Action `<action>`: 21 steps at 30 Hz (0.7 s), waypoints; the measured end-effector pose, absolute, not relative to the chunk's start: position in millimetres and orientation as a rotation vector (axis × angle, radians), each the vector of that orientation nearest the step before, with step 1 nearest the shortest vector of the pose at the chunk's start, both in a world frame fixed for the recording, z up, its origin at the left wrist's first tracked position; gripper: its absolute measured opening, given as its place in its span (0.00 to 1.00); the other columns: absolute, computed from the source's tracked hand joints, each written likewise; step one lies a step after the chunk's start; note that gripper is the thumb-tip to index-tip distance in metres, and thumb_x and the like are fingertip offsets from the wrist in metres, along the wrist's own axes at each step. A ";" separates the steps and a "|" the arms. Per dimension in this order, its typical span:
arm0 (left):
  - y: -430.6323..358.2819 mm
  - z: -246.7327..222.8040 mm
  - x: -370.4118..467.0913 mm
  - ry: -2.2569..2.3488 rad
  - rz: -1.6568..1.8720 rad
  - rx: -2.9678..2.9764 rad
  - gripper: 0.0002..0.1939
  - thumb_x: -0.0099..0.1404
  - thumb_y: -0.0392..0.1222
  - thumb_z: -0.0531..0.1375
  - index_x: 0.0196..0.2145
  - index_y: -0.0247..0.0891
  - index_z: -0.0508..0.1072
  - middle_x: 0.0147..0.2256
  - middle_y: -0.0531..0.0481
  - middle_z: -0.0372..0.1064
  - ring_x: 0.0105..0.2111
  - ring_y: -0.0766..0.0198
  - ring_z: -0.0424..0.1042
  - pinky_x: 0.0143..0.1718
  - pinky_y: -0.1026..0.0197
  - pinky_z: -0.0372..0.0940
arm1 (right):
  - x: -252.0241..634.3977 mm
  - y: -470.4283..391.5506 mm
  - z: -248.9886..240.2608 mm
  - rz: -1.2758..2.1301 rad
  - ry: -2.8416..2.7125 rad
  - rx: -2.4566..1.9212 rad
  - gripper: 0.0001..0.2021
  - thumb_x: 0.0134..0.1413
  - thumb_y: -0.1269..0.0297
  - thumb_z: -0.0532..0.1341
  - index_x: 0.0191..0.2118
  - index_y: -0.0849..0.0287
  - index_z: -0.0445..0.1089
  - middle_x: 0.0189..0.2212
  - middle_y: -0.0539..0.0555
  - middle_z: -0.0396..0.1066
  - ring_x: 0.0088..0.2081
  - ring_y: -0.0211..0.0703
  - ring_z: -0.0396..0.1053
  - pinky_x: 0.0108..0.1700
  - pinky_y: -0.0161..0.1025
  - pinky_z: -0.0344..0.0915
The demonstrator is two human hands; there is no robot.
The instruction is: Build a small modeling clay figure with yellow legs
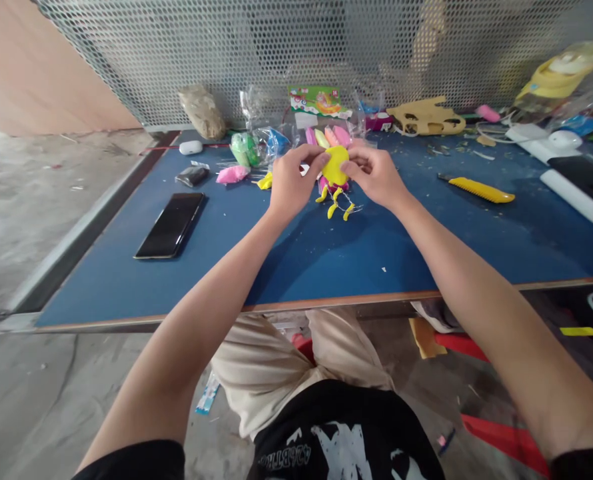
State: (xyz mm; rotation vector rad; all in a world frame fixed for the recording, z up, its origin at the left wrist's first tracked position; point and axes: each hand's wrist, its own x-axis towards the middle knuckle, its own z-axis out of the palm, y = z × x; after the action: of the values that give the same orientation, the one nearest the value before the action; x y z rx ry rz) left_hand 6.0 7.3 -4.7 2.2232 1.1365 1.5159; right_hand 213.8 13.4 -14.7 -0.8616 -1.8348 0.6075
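Observation:
Between my two hands, above the blue table, is a flat rounded piece of yellow modelling clay [336, 166]. My left hand [299, 172] pinches its left edge between thumb and fingers. On the opposite edge, my right hand [375, 172] grips it the same way. Just below the yellow piece are thin twisted wires with small yellow clay ends [333, 210], and a bit of magenta shows behind them. Whether these wires are joined to the yellow piece I cannot tell. Sticks of pink, orange and pale yellow clay [330, 136] lie right behind my hands.
On the blue table [216, 280] a black phone [170, 225] lies left, near a white earbud case [190, 147] and pink clay [232, 175]. A yellow utility knife [480, 189] lies right. Behind stands a perforated metal panel [206, 47]; a bottle [551, 77] leans at the back right.

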 end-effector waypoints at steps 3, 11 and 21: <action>7.4 -4.3 4.3 1.113 1.511 2.161 0.12 0.73 0.49 0.60 0.43 0.39 0.79 0.40 0.47 0.80 0.39 0.63 0.76 0.41 0.61 0.69 | 215.6 17.3 -17.0 0.589 -1.833 -0.877 0.28 0.52 0.33 0.66 0.38 0.57 0.79 0.33 0.53 0.78 0.33 0.43 0.74 0.36 0.40 0.71; 13.1 -15.6 5.2 0.779 1.264 2.072 0.29 0.60 0.49 0.72 0.56 0.39 0.73 0.41 0.46 0.79 0.43 0.56 0.79 0.44 0.56 0.74 | 227.5 13.9 -8.2 0.438 -1.901 -0.919 0.24 0.52 0.37 0.68 0.35 0.56 0.80 0.28 0.50 0.76 0.30 0.40 0.69 0.35 0.40 0.66; 19.3 -20.7 1.6 0.791 1.310 1.829 0.17 0.59 0.41 0.71 0.44 0.36 0.76 0.41 0.45 0.80 0.40 0.58 0.80 0.43 0.54 0.77 | 226.4 19.0 -8.4 0.677 -1.847 -0.825 0.27 0.52 0.36 0.68 0.43 0.56 0.81 0.40 0.55 0.80 0.39 0.47 0.76 0.43 0.44 0.71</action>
State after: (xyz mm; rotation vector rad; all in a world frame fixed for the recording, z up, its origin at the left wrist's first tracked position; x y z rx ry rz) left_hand 1.6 19.3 -20.7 1.8287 0.7914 1.3099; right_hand 226.4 19.0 -8.4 -0.8252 -1.8467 0.6773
